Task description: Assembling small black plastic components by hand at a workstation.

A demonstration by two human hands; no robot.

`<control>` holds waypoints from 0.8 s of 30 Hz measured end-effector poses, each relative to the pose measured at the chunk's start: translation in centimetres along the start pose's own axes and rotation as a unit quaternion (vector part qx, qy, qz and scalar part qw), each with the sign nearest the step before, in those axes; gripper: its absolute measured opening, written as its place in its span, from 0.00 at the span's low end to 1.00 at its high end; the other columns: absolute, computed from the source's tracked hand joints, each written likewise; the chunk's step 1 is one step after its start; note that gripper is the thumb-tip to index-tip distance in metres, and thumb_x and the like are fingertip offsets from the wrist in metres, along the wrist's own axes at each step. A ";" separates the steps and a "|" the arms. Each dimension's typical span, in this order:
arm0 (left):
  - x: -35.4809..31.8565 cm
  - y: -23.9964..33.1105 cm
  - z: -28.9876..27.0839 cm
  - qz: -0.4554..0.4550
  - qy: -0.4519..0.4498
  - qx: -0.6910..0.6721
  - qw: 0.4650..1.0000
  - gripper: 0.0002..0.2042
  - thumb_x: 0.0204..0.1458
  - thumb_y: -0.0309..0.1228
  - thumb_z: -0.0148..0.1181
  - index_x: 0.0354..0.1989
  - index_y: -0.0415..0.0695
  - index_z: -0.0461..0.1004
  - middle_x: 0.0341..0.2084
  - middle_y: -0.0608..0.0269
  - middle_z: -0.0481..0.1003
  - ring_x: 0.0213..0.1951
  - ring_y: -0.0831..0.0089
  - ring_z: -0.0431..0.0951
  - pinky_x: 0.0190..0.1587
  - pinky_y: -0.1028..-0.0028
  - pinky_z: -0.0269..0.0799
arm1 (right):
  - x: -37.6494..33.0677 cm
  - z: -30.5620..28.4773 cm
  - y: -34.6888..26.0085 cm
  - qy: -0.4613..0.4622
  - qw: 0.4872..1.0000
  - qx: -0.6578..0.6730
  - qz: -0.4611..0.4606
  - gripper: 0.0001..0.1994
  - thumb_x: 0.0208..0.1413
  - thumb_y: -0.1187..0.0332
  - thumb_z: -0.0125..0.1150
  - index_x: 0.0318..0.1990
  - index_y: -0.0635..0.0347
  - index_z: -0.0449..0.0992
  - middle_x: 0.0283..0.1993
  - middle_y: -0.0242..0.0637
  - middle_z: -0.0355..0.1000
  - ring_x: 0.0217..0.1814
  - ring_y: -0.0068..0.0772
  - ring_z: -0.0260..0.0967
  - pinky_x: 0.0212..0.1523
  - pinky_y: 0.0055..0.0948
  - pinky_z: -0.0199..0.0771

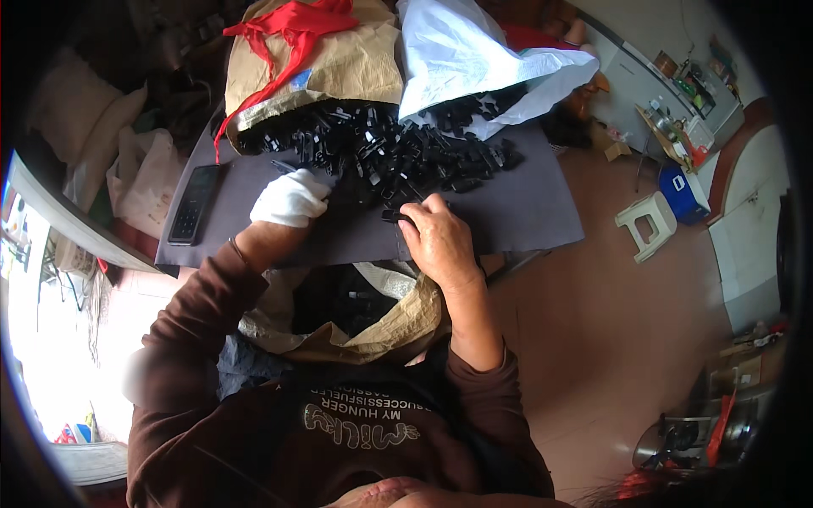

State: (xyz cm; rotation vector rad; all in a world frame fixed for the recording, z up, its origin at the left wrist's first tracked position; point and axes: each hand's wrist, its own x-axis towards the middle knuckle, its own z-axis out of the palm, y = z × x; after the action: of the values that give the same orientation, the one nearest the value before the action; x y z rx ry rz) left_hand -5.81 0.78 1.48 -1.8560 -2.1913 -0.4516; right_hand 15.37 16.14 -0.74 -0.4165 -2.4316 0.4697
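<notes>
A white glove covers my left hand (292,200), which is closed above the grey table cover (351,241). From its top pokes a slim, dark, stick-like tool (284,166); the rest is hidden in the fist, so its kind cannot be made out. My right hand (439,241) is bare, its thumb and fingers pinching a small black plastic part (391,216) near the table's front edge. Just beyond both hands spreads a loose heap of similar black plastic parts (381,157).
Black parts spill from a brown paper sack (318,63) with red cloth and a white plastic bag (461,63). A phone (194,206) lies at left. An open sack (419,317) holding dark pieces sits below the front edge. A pale stool (648,224) stands on the floor at right.
</notes>
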 end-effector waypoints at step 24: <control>-5.5 8.1 -0.6 0.023 0.126 -0.260 0.957 0.07 0.46 0.20 0.60 0.34 0.33 0.74 0.38 0.47 0.75 0.35 0.50 0.76 0.36 0.64 0.72 | -0.8 0.1 -5.0 -0.102 0.846 0.521 0.043 0.05 0.58 0.74 0.59 0.31 0.63 0.71 0.20 0.25 0.66 0.19 0.11 0.62 0.19 0.16 0.62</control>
State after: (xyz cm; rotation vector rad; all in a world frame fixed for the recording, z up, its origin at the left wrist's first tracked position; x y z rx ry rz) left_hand 3.14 -3.29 0.67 -1.9394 -1.9776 -1.2820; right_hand 15.07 11.39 0.88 0.0190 -1.9447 1.8020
